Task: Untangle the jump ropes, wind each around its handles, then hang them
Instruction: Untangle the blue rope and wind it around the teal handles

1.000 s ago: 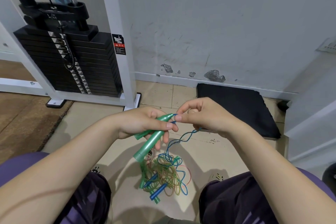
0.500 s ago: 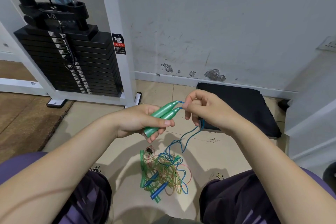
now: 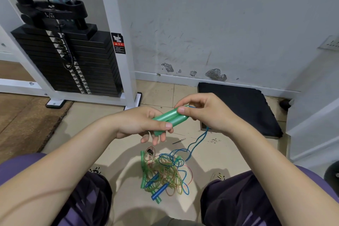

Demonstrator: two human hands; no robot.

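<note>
Two bare hands meet at the middle of the view, above a tiled floor (image 3: 88,119), seen from the person's own head looking down past purple-clad knees. The left hand (image 3: 141,124) grips a pair of green handles (image 3: 169,118) laid side by side, its thumb pressed across the top and its fingers curled underneath. The handles slant up and to the right. The right hand (image 3: 205,112) pinches their upper ends, thumb on the near side and fingers curled over the far side. A blue rope (image 3: 199,139) comes out at those upper ends, passes under the right hand, hangs down in two strands and runs to the floor.

On the floor between the knees, directly below the hands, lies a tangled heap of ropes (image 3: 165,172): thin blue, yellowish and pinkish loops crossing one another, with more green handles (image 3: 143,167) at its left side and a blue handle (image 3: 159,191) at its near edge. The blue rope from the hands joins this heap at its upper right.

Behind, at the upper left, a black weight stack (image 3: 78,64) stands inside a white frame (image 3: 117,42) that carries a small warning label. A scuffed pale wall (image 3: 220,24) fills the rest of the background. At its foot on the right, a black mat (image 3: 238,106) lies flat on the tiles, partly behind the right hand.
</note>
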